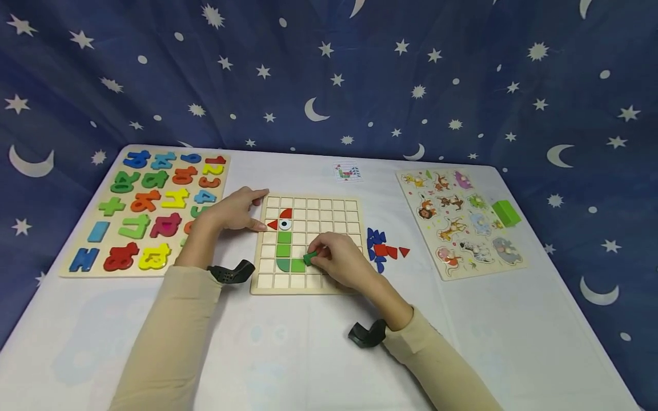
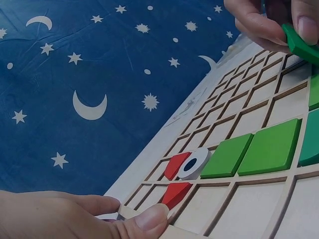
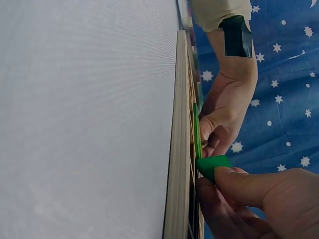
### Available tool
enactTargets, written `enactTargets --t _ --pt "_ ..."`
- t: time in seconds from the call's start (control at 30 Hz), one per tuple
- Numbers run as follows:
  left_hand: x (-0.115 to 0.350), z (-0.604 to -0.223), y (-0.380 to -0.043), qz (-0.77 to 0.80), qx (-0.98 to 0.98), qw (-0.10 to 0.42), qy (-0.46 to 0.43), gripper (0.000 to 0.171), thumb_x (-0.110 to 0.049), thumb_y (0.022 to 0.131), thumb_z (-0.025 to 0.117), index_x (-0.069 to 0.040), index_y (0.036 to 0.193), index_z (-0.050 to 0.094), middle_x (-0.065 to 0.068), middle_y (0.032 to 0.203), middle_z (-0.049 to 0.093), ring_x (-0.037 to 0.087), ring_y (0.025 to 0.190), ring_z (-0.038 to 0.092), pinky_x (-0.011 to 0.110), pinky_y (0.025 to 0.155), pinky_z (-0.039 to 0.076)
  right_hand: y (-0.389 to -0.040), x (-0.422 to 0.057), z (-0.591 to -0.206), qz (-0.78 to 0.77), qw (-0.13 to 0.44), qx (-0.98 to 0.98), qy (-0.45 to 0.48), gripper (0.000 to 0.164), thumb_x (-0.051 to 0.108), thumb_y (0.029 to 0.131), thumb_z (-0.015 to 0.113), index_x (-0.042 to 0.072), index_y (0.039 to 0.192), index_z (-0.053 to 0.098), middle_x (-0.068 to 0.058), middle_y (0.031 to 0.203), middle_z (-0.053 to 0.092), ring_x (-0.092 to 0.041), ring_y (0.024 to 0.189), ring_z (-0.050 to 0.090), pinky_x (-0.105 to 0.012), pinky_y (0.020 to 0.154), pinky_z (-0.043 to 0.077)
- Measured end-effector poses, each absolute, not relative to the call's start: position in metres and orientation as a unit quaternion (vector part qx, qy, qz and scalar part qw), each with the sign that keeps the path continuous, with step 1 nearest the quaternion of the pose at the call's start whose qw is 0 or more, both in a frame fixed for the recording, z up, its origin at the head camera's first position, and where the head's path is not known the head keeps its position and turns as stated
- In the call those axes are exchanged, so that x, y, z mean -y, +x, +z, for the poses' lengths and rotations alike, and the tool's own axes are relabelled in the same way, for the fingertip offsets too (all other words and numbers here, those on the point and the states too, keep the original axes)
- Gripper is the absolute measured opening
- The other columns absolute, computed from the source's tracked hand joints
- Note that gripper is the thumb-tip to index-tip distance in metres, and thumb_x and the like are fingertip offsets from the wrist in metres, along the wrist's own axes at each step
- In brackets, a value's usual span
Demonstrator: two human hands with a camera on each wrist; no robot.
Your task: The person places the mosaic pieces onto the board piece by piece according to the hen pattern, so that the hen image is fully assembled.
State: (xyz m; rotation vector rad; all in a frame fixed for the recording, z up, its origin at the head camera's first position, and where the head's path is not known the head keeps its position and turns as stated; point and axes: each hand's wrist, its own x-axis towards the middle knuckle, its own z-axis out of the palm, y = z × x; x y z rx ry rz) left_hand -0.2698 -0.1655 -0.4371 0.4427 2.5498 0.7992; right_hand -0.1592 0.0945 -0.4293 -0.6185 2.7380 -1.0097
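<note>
A wooden grid board (image 1: pixel 334 217) lies in the middle of the table. My left hand (image 1: pixel 235 212) holds its left edge, thumb on the rim beside a red triangle (image 1: pixel 273 225). Above that sit a red quarter-round piece (image 1: pixel 285 213) and a white eye disc (image 1: pixel 284 224). Light green squares (image 1: pixel 284 237) run down one column to a teal rounded piece (image 1: pixel 283 264), with another green square (image 1: pixel 297 265) to its right. Over the cells just right of it, my right hand (image 1: pixel 343 258) pinches a dark green piece (image 3: pixel 213 166) between thumb and fingers, tilted above the board.
Blue pieces (image 1: pixel 376 236) and several red ones (image 1: pixel 380 250) lie right of the board. Behind it is a picture card (image 1: pixel 347 171). A letter-and-number board (image 1: pixel 108 228) lies left; an animal puzzle (image 1: pixel 462 220) and a green block (image 1: pixel 506 213) are right.
</note>
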Motion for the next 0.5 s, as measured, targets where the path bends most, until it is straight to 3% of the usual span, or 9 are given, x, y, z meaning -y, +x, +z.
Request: enactTargets --t 0.27,0.5 --pt "0.1647 -0.4359 -0.2707 0.288 -0.919 0.221 0.154 0.094 -0.025 0.074 0.081 -0.008 0.15 0.027 0.014 0.119 0.045 0.027 0.107 0.039 0.045 0.098 0.034 -0.1574 -0.0992 -0.4224 -0.282 0.089 -0.937 -0.187 0.01 0.021 0.082 0.075 0.018 0.086 0.067 0.008 0.072 0.059 -0.008 0.067 0.053 -0.02 0.062 0.044" --pt "0.1646 -0.4356 -0.2699 0.293 -0.918 0.219 0.152 0.094 -0.023 0.074 0.081 -0.007 0.15 0.027 0.014 0.119 0.045 0.027 0.107 0.039 0.045 0.097 0.034 -0.1575 -0.0998 -0.4233 -0.249 0.121 -0.944 -0.18 0.013 0.031 0.082 0.074 0.022 0.087 0.068 0.011 0.072 0.06 -0.007 0.068 0.054 -0.022 0.065 0.043"
